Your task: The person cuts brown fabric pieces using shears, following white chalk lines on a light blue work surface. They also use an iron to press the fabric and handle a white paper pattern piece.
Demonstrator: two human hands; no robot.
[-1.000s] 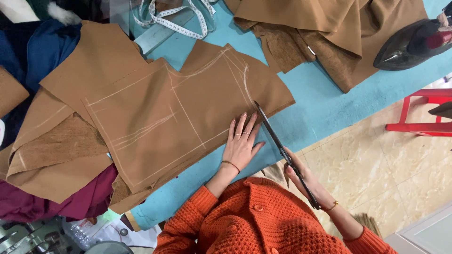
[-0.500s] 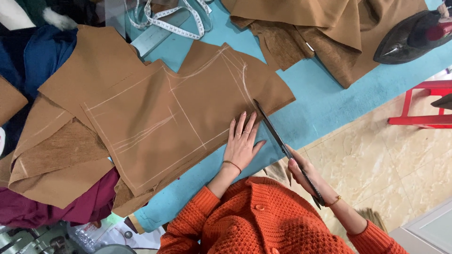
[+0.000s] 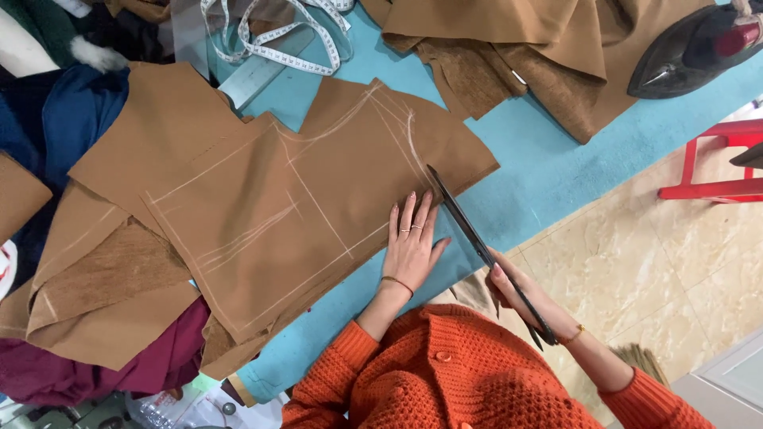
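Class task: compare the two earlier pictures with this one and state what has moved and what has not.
Very little has changed. The right hand keeps its grip on the long black scissors, blades at the edge of the chalk-marked brown fabric, with no clear advance. The left hand stays pressed flat on the fabric. The measuring tape, iron and blue table lie as before.

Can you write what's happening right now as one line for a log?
left hand: flat on brown fabric | right hand: holding scissors at fabric edge | surface: blue table | nearby: iron, tape measure
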